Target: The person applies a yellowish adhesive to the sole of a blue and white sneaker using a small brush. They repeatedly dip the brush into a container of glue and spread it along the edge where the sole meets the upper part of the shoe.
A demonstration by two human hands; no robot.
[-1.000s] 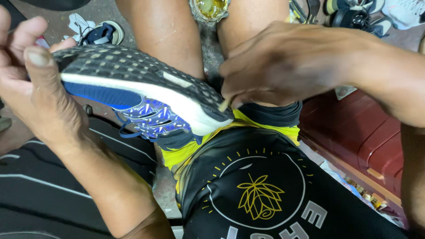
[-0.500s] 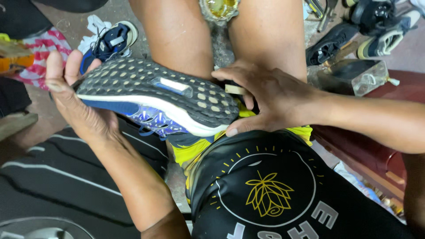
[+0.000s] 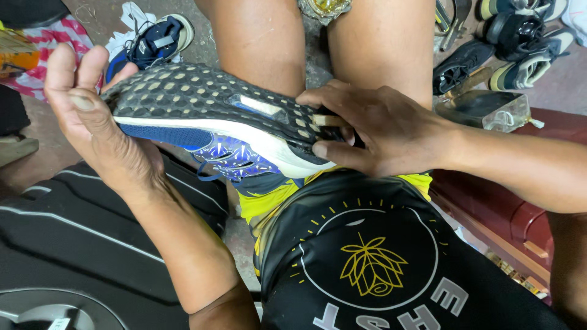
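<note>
A blue running shoe (image 3: pixel 214 116) with a white midsole and a dark studded outsole lies sole-up across my lap. My left hand (image 3: pixel 92 116) grips its toe end from the left, fingers spread over the sole's tip. At the heel end my right hand (image 3: pixel 379 128) wraps around the shoe, its thumb pressing along the white midsole edge and its fingers on the outsole. A small pale strip shows under those fingers; what it is I cannot tell. My bare knees and a black shirt with a yellow flower print frame the shoe.
A second blue shoe (image 3: pixel 153 40) lies on the concrete floor at the upper left beside a red-and-white cloth (image 3: pixel 58 33). Several dark shoes (image 3: pixel 513 43) and a clear container (image 3: pixel 489 110) sit upper right. A red box (image 3: pixel 489 208) stands at my right.
The view has pulled back and shifted. My right hand has slid from above the heel to wrap around it, thumb on the midsole. The left hand still holds the toe.
</note>
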